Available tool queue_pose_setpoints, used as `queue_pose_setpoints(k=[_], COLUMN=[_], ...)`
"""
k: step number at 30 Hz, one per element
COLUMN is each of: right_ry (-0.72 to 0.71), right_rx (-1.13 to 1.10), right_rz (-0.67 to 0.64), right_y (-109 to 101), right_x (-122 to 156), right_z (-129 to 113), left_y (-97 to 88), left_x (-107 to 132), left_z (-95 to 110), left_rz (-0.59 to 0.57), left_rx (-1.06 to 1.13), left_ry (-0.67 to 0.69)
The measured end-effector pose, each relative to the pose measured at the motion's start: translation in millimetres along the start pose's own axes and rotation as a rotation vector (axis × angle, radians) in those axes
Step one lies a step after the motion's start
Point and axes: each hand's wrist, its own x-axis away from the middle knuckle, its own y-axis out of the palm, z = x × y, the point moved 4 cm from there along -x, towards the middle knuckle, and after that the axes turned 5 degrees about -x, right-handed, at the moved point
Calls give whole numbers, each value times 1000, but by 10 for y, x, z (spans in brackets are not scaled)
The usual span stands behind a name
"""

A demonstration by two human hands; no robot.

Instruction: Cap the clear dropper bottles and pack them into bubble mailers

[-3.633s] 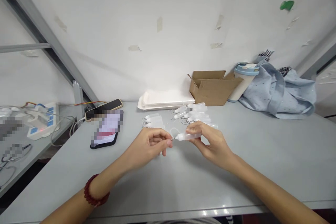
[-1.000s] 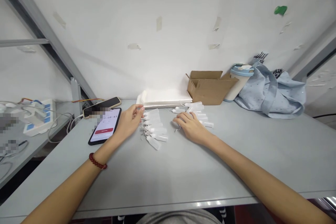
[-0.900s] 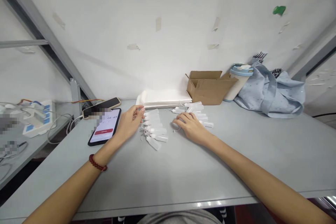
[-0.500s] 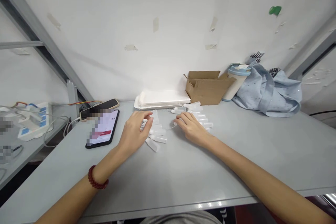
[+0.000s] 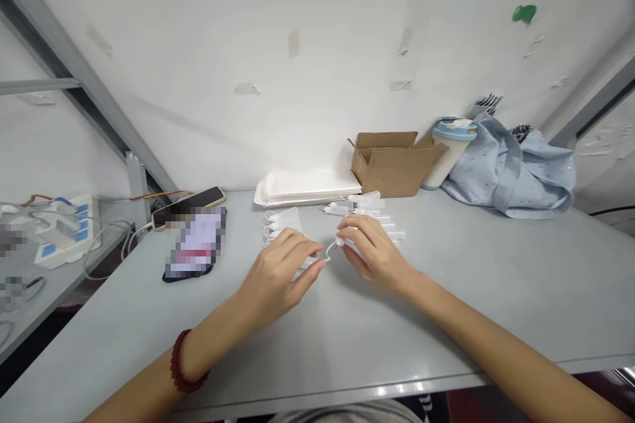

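My left hand (image 5: 282, 271) pinches the end of a thin white cord (image 5: 329, 251) between thumb and fingers. The cord curves across to a small white tube (image 5: 340, 241) whose tip shows at the fingertips of my right hand (image 5: 374, 251). The rest of that tube is hidden by the right fingers, which are closed round it. Behind my left hand lies a group of translucent white tubes (image 5: 286, 218) with looped cords. More such tubes (image 5: 367, 200) lie beyond and beside my right hand, partly covered by it.
A stack of white flat packets (image 5: 310, 186) rests against the wall beside an open cardboard box (image 5: 391, 172). A lidded cup (image 5: 444, 158) and a light-blue cloth bag (image 5: 516, 172) stand at right. Two phones, one a dark phone (image 5: 188, 207), and a power strip (image 5: 69, 231) are at left.
My left hand has moved right and toward me and now pinches the cord. My right hand has lifted a tube slightly nearer, its cord now stretching between both hands.
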Motion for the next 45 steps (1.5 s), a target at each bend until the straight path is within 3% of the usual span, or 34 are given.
queue_pose_setpoints(k=[4, 11, 17, 23, 29, 36, 45], right_ry=[11, 22, 37, 13, 10, 2, -27], right_rx=[-6, -56, -84, -98, -101, -109, -109], right_rz=[-29, -72, -87, -86, -76, -78, -65], right_y=[17, 33, 39, 29, 22, 22, -13], right_x=[8, 34, 42, 33, 34, 37, 10], right_z=[1, -24, -65, -94, -105, -109, -210], left_y=[-40, -69, -125, -94, -81, -78, -39], left_x=[1, 1, -31, -23, 14, -29, -30], left_z=[37, 37, -9, -32, -122, -86, -79], left_rz=[74, 96, 151, 118, 69, 54, -42], left_rx=[16, 20, -8, 14, 0, 100, 223], left_ry=[13, -35, -177, -258, -452, -281, -293])
